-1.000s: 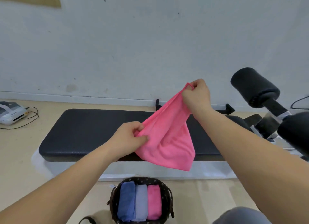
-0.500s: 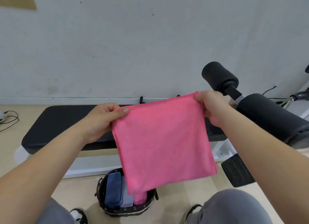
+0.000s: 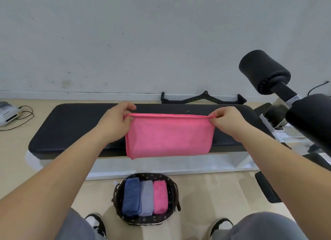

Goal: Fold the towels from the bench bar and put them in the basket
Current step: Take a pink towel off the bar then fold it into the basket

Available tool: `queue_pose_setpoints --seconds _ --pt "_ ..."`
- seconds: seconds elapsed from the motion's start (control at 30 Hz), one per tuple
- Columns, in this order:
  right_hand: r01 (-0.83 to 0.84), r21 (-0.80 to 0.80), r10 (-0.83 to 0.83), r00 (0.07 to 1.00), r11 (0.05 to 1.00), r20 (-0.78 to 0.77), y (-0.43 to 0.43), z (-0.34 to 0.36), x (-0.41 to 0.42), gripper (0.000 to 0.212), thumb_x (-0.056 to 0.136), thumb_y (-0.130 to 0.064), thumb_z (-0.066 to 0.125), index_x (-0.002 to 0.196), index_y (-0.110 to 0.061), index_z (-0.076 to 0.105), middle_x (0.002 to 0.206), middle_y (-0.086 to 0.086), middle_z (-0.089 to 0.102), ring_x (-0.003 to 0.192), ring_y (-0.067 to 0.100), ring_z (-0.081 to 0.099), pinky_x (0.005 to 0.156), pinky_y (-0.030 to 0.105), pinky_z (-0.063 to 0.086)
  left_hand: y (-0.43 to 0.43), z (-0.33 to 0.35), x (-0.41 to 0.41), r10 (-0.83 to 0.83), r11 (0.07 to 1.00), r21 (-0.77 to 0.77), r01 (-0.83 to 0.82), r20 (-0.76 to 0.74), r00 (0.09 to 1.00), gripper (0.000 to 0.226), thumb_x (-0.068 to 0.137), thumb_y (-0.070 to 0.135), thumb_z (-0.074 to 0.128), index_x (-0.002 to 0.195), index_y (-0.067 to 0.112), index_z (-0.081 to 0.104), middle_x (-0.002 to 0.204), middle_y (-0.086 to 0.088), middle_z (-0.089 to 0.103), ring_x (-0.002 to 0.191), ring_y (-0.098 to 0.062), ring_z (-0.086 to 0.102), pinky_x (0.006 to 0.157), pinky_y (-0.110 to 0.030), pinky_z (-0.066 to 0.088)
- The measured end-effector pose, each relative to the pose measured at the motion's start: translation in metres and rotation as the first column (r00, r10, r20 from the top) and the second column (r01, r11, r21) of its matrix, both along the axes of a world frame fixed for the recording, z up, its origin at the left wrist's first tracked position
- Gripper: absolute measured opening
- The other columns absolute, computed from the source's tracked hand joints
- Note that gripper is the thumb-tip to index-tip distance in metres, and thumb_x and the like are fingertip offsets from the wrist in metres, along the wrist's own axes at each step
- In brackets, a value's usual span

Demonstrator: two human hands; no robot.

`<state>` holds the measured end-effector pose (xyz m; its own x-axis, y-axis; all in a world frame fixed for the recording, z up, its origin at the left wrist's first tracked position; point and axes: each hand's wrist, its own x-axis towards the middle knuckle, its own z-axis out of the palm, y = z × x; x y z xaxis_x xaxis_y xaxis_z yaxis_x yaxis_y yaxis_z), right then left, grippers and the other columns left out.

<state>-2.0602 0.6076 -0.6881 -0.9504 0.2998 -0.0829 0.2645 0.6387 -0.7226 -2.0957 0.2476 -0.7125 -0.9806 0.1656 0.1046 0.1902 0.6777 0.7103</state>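
The pink towel [image 3: 168,137], folded in half, is held above the black bench pad [image 3: 71,125], its long axis running left to right and the fold hanging downward. Its top corners are pinched by the left hand [image 3: 117,122] and right hand [image 3: 226,122]. No writing is legible. The basket [image 3: 172,198], on a pale wooden floor [image 3: 215,191] below, holds three folded towels [image 3: 146,197]. A white wall [image 3: 143,42] stands behind.

Wall: scuffed, pale grey painted wall [image 3: 161,33]
Skirting: white baseboard strip [image 3: 80,95] along the wall's foot
Floor: light beige wooden floor [image 3: 215,195]
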Motion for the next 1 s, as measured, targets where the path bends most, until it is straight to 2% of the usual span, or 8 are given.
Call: queue_pose_setpoints --seconds 0.07,0.17,0.27,0.5,0.6,0.7,0.8,1.0 --pt "0.044 0.047 -0.041 0.998 0.998 -0.052 -0.005 -0.003 -0.012 0.018 0.093 -0.011 0.065 0.089 -0.022 0.078 0.085 -0.005 0.071 0.084 0.014 0.064 0.074 0.031 0.052 0.002 -0.006 -0.013 0.036 0.986 -0.159 -0.044 -0.048 0.998 0.02 0.101 0.019 0.053 0.108 0.033 0.065 0.102 0.012 0.069 0.097 -0.016 0.064 0.081 -0.037 0.054" --pt "0.191 -0.288 -0.189 0.981 0.938 0.035 -0.015 -0.007 -0.033 0.02 0.094 -0.002 0.057 0.102 -0.012 0.072 0.072 0.007 0.064 0.053 0.017 0.055 0.042 0.024 0.043 0.007 -0.012 -0.031 0.137 0.94 -0.301 -0.161 -0.098 0.986 0.019 0.1 0.027 0.051 0.099 0.036 0.068 0.096 0.009 0.069 0.09 -0.019 0.063 0.072 -0.037 0.055" --pt "0.305 -0.549 -0.253 0.952 0.778 0.17 -0.027 -0.013 -0.052 0.016 0.099 -0.001 0.052 0.106 -0.012 0.061 0.079 0.016 0.072 0.055 0.025 0.07 0.044 0.028 0.055 0.012 -0.019 -0.052 0.215 0.9 -0.347 -0.265 -0.176 0.961 0.018 0.1 0.035 0.053 0.092 0.031 0.068 0.086 0.007 0.068 0.082 -0.02 0.062 0.065 -0.033 0.051" --pt "0.139 -0.636 -0.202 0.979 0.759 -0.027 -0.036 -0.039 -0.091 0.034 0.098 -0.006 0.059 0.132 -0.013 0.06 0.113 0.011 0.073 0.099 0.022 0.073 0.089 0.031 0.059 0.028 -0.033 -0.09 0.27 0.888 0.33 -0.32 0.19 0.944 0.009 0.099 0.021 0.054 0.104 0.022 0.062 0.085 -0.012 0.076 0.077 -0.028 0.076 0.072 -0.042 0.063" --pt "-0.013 -0.366 -0.036 0.991 0.931 -0.127 -0.038 -0.049 -0.084 0.057 0.098 -0.012 0.059 0.15 -0.031 0.045 0.126 -0.002 0.062 0.109 0.012 0.065 0.089 0.025 0.05 0.027 -0.036 -0.084 0.195 0.972 0.115 -0.206 0.101 0.976 0.047 0.097 0.022 0.059 0.142 0.021 0.048 0.112 -0.002 0.069 0.099 -0.023 0.068 0.091 -0.044 0.057" --pt "-0.08 0.01 0.081 0.976 0.997 -0.202 -0.041 -0.055 -0.067 0.045 0.097 -0.014 0.059 0.141 -0.022 0.058 0.125 -0.001 0.063 0.111 0.013 0.062 0.101 0.034 0.05 0.025 -0.029 -0.058 0.029 0.984 -0.169 -0.049 -0.114 0.993 0.036 0.094 0.023 0.061 0.129 0.018 0.06 0.116 -0.001 0.067 0.101 -0.022 0.065 0.088 -0.041 0.055" --pt "-0.185 0.298 0.252 0.946 0.936 -0.204 -0.044 -0.05 -0.044 0.024 0.093 -0.019 0.062 0.115 -0.021 0.07 0.109 -0.004 0.062 0.098 0.015 0.061 0.091 0.041 0.054 0.018 -0.025 -0.027 -0.1 0.943 -0.33 0.049 -0.137 0.986 0.014 0.09 0.038 0.066 0.088 0.023 0.066 0.087 0.009 0.064 0.083 -0.017 0.062 0.074 -0.038 0.055" --pt "-0.495 0.472 0.532 0.845 0.73 0.064 -0.092 -0.047 0.011 0.022 0.087 -0.038 0.066 0.1 -0.021 0.066 0.102 -0.002 0.053 0.101 0.025 0.055 0.082 0.041 0.051 0.013 -0.046 0.03 -0.404 0.781 -0.568 0.259 -0.143 0.903 0.043 0.07 0.058 0.075 0.088 0.024 0.057 0.096 0.007 0.051 0.086 -0.019 0.052 0.069 -0.036 0.047"
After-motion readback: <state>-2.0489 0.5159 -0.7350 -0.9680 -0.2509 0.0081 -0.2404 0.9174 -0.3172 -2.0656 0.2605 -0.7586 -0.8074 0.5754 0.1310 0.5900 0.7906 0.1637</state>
